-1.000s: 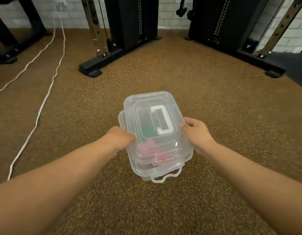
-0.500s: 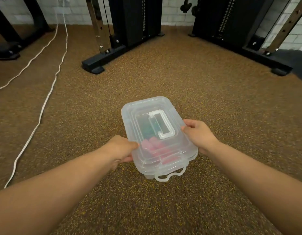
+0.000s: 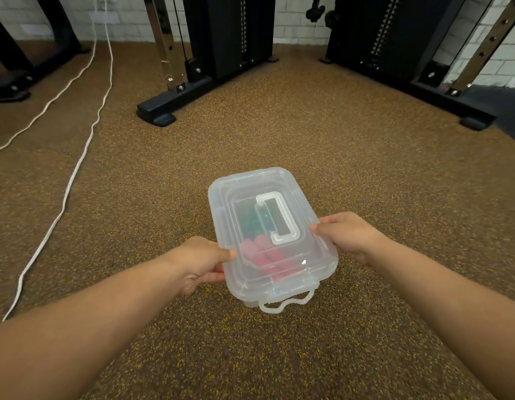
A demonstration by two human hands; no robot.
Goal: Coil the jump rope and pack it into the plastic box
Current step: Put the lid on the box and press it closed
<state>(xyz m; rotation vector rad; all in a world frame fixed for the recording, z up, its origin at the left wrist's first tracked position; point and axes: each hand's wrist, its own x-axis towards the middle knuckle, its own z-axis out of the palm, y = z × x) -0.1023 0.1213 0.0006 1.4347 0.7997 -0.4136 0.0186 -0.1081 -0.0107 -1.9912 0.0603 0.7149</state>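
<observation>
Two bare forearms enter from 7 and 5 o'clock and meet on a clear plastic box (image 3: 272,235) held just above, or possibly resting on, the speckled rubber floor (image 3: 380,174); contact with the floor cannot be judged. The left hand (image 3: 202,262) takes the long side at 9 o'clock, its grip closed on the rim with the thumb over the lid (image 3: 241,197) edge; the right hand (image 3: 347,233) takes the opposite side at 3 o'clock in the same pinching hold. Opposed grips at mid-length probably keep the box level and balanced. The near clasp (image 3: 285,304), at 6 o'clock, lies against the end wall, though whether it is latched cannot be told. The lid sits on the box, its white carry handle (image 3: 279,219) folded flat. Through the lid, pink handles (image 3: 265,255) lie toward the near end and a dark green mass (image 3: 252,223), presumably the coiled jump rope, lies toward 12 o'clock; packing appears complete. Farther off, a white cable (image 3: 68,183) trails across the floor at 10 o'clock, and black gym machines (image 3: 221,39) stand against the white brick wall (image 3: 296,21) at 12 o'clock.
</observation>
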